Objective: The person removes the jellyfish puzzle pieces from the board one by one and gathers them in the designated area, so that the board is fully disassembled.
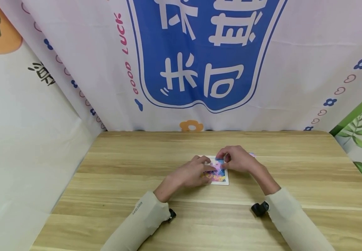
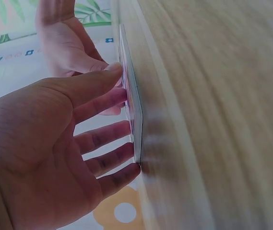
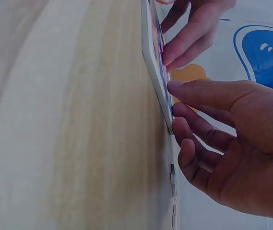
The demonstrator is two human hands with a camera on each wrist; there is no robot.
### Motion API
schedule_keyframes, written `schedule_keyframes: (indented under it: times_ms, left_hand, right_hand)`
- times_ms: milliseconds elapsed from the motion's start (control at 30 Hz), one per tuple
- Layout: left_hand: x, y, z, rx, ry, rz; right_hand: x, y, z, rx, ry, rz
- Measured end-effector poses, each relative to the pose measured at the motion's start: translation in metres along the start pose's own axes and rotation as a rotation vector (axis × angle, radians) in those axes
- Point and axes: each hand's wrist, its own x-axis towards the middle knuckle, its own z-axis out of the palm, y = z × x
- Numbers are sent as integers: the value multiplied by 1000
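A small square picture board (image 1: 220, 179) with a white border and a pink, blue and yellow print lies flat on the wooden table. My left hand (image 1: 196, 171) rests over its left side, spread fingertips on the board and thumb on the picture, as the left wrist view shows. My right hand (image 1: 238, 159) is at the upper right corner. Its thumb (image 3: 179, 85) and forefinger touch the board's face with a gap between them, while the other fingers (image 3: 186, 151) bend loosely. My left hand covers the board's left part.
Beyond my right hand a small pink-and-purple piece (image 1: 252, 154) lies partly hidden. Several thin flat pieces (image 3: 173, 179) show edge-on past the board in the right wrist view. A printed cloth (image 1: 168, 116) hangs along the table's far edge.
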Motion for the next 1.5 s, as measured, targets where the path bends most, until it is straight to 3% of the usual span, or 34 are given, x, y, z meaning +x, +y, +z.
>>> schedule_keyframes:
  times_ms: [500, 1000, 1267, 1500]
  left_hand:
    - [0, -1, 1, -10, 2, -1]
    - [-1, -2, 4, -10, 14, 14]
    - [-1, -2, 3, -22, 12, 6]
    - [-1, -1, 1, -18, 9, 5]
  right_hand:
    - [11, 1, 2, 43, -86, 4]
    - [0, -1, 5, 53, -6, 3]
    - [-2, 0, 3, 107, 50, 53]
    - [-3, 1, 1, 86, 87, 23]
